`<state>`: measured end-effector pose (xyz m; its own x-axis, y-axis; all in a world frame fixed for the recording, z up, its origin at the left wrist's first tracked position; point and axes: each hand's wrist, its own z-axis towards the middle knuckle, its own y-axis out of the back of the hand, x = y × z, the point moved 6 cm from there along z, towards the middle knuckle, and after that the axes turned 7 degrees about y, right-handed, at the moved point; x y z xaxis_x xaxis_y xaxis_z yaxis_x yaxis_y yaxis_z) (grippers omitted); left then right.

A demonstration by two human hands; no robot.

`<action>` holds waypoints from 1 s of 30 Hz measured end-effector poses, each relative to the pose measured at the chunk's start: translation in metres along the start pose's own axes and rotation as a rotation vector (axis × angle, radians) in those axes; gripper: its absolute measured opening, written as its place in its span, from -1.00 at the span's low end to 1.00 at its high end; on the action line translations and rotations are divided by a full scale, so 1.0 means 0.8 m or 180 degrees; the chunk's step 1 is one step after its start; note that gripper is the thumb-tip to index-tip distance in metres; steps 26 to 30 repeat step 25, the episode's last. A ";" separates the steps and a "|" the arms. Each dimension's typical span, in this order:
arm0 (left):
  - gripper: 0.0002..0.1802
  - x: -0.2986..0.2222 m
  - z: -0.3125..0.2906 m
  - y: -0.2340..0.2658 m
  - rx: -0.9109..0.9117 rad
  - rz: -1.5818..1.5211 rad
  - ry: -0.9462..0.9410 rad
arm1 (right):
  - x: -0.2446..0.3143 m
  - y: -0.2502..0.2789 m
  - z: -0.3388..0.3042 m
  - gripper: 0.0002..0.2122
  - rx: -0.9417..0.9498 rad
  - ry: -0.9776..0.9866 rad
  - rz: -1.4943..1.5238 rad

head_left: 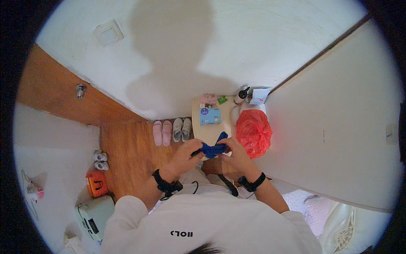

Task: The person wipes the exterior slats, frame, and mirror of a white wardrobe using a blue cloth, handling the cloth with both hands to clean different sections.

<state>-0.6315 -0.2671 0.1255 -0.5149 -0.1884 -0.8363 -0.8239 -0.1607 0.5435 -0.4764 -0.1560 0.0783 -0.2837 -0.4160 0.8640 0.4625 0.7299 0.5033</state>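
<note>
A dark blue piece of cloth [214,150], bunched up, is stretched between my two hands in front of my body. My left hand [186,155] is closed on its left end. On the other end, my right hand [235,155] pinches the cloth, and a loose flap of it sticks up beside the fingers. What garment or item the cloth is, I cannot make out. Below and beyond it stands a small cream table [203,134], its near edge partly hidden by my hands and the cloth.
On the table lie a light blue pack [210,116] and a dark pump bottle [241,95]. A red plastic bag [253,133] sits at its right. Pink slippers [162,133] and grey shoes [182,129] stand left of it. Farther left are an orange case [97,184] and a pale green suitcase [96,218].
</note>
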 end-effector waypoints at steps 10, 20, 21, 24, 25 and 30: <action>-0.81 0.043 -0.004 0.011 -0.0029 -0.1124 0.0210 | -0.008 -0.009 0.009 -0.64 -0.0160 0.0853 -0.0687; -0.77 0.051 0.029 0.024 -0.0408 -0.0409 -0.0298 | -0.035 0.020 -0.010 -0.77 -0.0599 0.0085 0.0254; -0.77 0.057 0.031 0.020 -0.0321 -0.0494 -0.0280 | -0.032 0.025 -0.010 -0.77 -0.0614 0.0081 0.0248; -0.78 0.068 0.039 0.013 -0.0245 -0.0520 -0.0312 | -0.013 0.039 -0.012 -0.77 -0.0599 0.0657 -0.0279; -0.78 0.068 0.041 0.011 -0.0265 -0.0465 -0.0349 | -0.012 0.043 -0.015 -0.77 -0.0584 0.0700 -0.0337; -0.78 0.068 0.041 0.011 -0.0265 -0.0465 -0.0349 | -0.012 0.043 -0.015 -0.77 -0.0584 0.0700 -0.0337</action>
